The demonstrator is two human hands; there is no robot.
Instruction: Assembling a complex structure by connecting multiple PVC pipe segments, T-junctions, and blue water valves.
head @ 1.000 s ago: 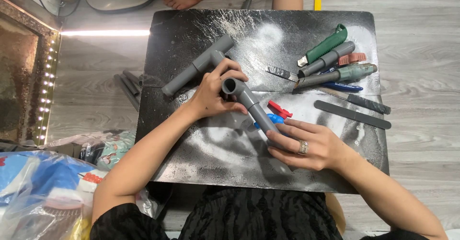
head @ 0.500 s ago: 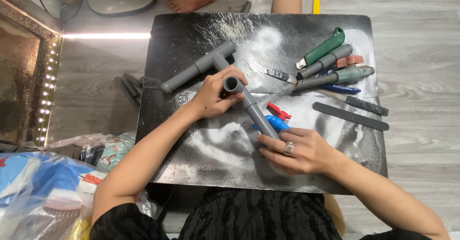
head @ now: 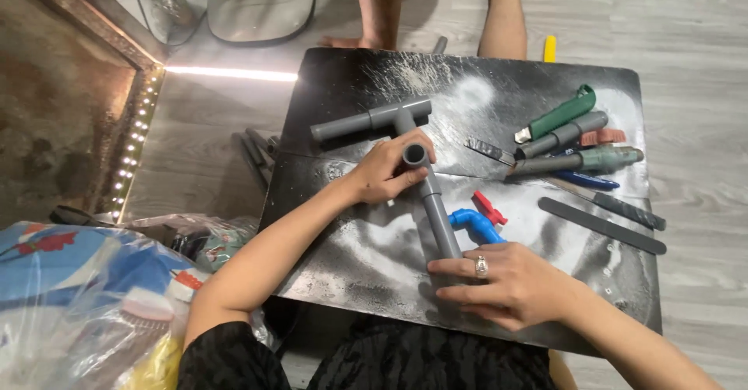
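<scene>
Grey pipe [head: 436, 211] lies lengthwise on the dark, dust-streaked board [head: 343, 78], its open end pointing away from the person and its near end under the right hand. The left hand [head: 386, 168] curls around the far end, fingers closed on the fitting at the pipe's mouth. The right hand [head: 499, 285] lies over the near end, its fingers reaching across and pressing down on the pipe; a ring shows on one finger. A blue valve with a red handle [head: 477, 220] sits touching the pipe's right side, just beyond the right hand. Farther up the board rests a grey tee assembly [head: 374, 119], apart from the held pipe. To the right lie a green-handled tool [head: 562, 112], further grey tools and two flat dark files [head: 601, 225].
</scene>
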